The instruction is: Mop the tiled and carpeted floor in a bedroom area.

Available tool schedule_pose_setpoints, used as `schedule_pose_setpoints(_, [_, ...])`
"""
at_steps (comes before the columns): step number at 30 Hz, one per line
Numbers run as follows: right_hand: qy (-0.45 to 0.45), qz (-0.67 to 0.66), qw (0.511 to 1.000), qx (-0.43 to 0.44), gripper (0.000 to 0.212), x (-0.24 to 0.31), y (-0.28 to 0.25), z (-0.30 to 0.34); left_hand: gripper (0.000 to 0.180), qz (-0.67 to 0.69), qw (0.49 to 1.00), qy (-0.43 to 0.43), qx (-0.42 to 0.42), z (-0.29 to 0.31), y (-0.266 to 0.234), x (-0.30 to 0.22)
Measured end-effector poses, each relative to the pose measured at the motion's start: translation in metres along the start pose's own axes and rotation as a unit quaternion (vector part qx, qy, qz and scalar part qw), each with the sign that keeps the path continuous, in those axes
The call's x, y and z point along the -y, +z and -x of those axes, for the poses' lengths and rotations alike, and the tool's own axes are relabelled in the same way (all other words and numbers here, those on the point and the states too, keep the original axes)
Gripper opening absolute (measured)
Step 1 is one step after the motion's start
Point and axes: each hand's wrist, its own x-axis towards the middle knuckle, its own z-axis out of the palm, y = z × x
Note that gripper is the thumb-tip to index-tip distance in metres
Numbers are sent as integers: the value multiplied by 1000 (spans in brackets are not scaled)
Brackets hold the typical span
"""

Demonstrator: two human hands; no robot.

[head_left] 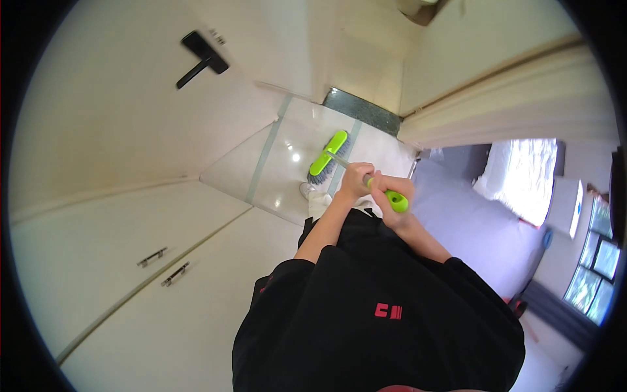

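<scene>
A broom is held in both of my hands. Its bright green head (328, 154), with grey bristles showing along the sides, is at the glossy floor ahead of me. My left hand (355, 179) wraps round the grey handle on the side closer to the head. Higher up, my right hand (396, 191) is closed round the green grip, whose end with a hole (397, 201) sticks out past the fingers. Between head and hands the handle slants. Part of a light shoe (305, 190) shows just beside the bristles.
White cupboard doors (215, 261) with metal handles stand on the left. A black handle (204, 59) sits on the pale panel at upper left. Ahead lies a dark stone threshold (362, 111). To the right, a room holds something covered in shiny plastic (519, 179) and a window (594, 261).
</scene>
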Motion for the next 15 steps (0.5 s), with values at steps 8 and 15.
schedule_pose_setpoints(8, [70, -53, 996, -5, 17, -47, -67, 74, 33, -63, 996, -18, 67, 14, 60, 12])
schedule_pose_setpoints(15, [23, -30, 989, -141, 12, -30, -132, 158, 35, -37, 964, 59, 257, 37, 156, -22])
